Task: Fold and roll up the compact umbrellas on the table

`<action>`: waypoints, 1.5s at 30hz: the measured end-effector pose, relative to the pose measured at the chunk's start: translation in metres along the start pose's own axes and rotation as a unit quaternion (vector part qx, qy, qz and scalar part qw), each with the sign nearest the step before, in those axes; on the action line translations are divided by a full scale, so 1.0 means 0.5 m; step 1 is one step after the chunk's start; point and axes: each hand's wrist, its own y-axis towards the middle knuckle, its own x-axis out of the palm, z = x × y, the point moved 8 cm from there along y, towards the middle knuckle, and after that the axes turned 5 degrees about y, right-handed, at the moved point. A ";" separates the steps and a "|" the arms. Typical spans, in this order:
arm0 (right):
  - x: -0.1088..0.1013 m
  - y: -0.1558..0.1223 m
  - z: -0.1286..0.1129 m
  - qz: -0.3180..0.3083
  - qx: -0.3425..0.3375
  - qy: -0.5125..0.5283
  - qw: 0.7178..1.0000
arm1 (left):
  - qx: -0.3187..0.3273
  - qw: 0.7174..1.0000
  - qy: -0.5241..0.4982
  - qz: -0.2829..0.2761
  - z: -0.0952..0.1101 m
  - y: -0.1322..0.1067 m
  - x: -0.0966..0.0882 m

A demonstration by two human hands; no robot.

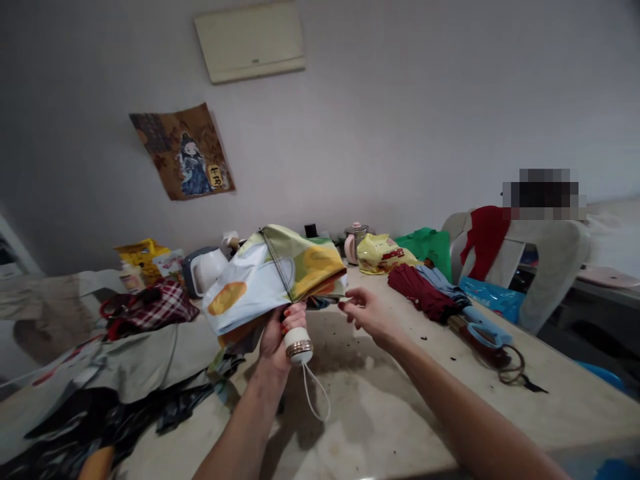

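Note:
A folding umbrella (273, 263) with a pale blue, yellow and green patterned canopy is partly collapsed, its folds loose, at the centre of the view. My left hand (274, 337) is wrapped round its shaft just above the white handle (299, 345), which has metallic rings. From the handle's end hangs a white wrist loop (316, 393). At the canopy's right edge, my right hand (369, 315) has its thumb and fingers pinched by a rib end or fabric tip. What exactly lies between those fingertips is small and partly hidden.
On the right lie a folded maroon umbrella (425, 293) and a blue-grey one (443, 283). Dark and grey fabric (150, 363) covers the table's left. Behind stand a yellow bag (383, 253), a glass kettle (356, 237) and a green bag (427, 247). A person sits beyond a chair (555, 247).

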 end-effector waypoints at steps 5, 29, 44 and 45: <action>0.011 0.003 0.040 0.019 -0.015 -0.026 0.999 | -0.076 0.997 -0.004 0.010 -0.052 -0.003 0.001; 0.046 -0.040 -0.019 -0.040 -0.193 -0.609 0.768 | -0.148 0.987 -0.062 -0.014 -0.070 0.004 0.068; 0.097 -0.074 -0.005 -0.125 -0.210 -0.611 0.753 | -0.109 0.993 -0.053 -0.003 -0.044 -0.002 0.075; 0.094 -0.072 -0.002 -0.122 -0.186 -0.620 0.752 | -0.114 0.992 -0.048 0.003 -0.050 -0.005 0.075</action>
